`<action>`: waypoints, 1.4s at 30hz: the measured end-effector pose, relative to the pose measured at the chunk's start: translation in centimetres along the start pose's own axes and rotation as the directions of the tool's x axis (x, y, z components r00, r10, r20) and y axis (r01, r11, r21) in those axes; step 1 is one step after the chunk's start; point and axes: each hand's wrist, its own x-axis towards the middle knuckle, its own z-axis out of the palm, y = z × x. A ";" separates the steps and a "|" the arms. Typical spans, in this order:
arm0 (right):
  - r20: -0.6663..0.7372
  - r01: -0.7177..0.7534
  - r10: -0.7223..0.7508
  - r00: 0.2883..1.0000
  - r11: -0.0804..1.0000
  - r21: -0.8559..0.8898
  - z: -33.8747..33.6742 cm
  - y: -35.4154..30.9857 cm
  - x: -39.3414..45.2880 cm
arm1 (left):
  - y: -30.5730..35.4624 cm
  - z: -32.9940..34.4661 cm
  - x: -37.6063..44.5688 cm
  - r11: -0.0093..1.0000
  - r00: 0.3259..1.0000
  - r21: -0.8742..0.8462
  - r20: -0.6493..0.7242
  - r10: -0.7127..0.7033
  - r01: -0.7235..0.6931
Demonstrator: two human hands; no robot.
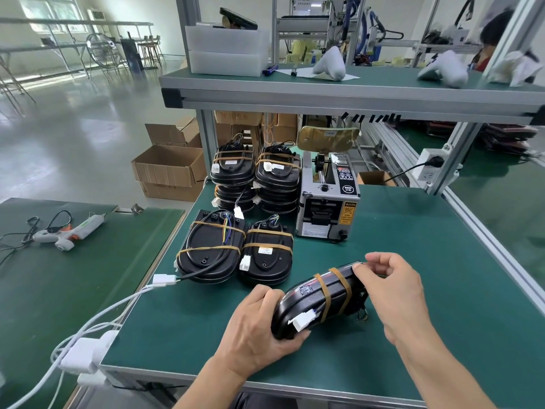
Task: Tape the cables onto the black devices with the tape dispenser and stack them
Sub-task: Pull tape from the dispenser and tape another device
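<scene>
Two hands on one black device (318, 302), tilted on edge just above the green mat (413, 276) near the front of the bench. Left hand (259, 329) curled round the near end, thumb underneath, fingers over the rim beside the white connector (303, 320). Right hand (392, 290) pinching the far upper edge with fingertips, close to the two tan tape bands (336, 293) already wrapped across the body.

Risks, as a judgement only:
- Slipping from the light right-hand pinch while turning, since glossy plastic and a tilted pose leave most of the weight on the left grip.
- Snagging the loose connector or the wires hanging at the far end on the mat or on neighbouring devices when carrying over.
- Lifting or wrinkling a tape end under the fingertips, letting the cable spring free.
- Toppling the rear stacks (256, 178), already several high beside the tape dispenser (327, 202), if set down off-centre; lower piles in front (239, 252) looking like the safer target.
- Catching the long white cable (118, 305) trailing off the left edge.
</scene>
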 end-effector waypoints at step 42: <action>0.443 0.270 -0.206 0.873 0.959 -0.087 -1.5 -2.7 0.6 | 0.0 -1.0 -0.2 0.986 0.977 -0.096 0.176 -0.121 0.139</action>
